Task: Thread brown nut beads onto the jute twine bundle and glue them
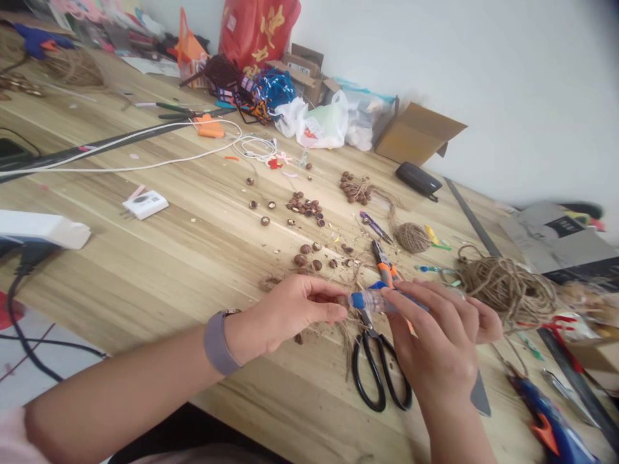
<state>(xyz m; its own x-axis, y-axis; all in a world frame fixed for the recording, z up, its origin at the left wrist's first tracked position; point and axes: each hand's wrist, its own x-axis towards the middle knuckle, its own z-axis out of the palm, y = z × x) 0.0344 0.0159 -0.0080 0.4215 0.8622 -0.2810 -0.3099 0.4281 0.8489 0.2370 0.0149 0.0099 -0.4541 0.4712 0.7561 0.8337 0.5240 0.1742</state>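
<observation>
My left hand, with a watch on the wrist, pinches a small brown nut shell between thumb and fingers; the fingers partly cover it. My right hand is closed around a small clear bottle, held nearly level. Its blue tip points left and meets or almost meets the nut shell; I cannot tell which. Below the bottle lie black-handled scissors, partly under loose twine strands. Pliers with orange grips rest just beyond my right hand. Several brown nuts and cracked shells lie in front of my hands.
A twine ball and a larger twine coil lie to the right. A blue glue gun sits at lower right. White cable crosses the left side. Bags and an open cardboard box line the wall.
</observation>
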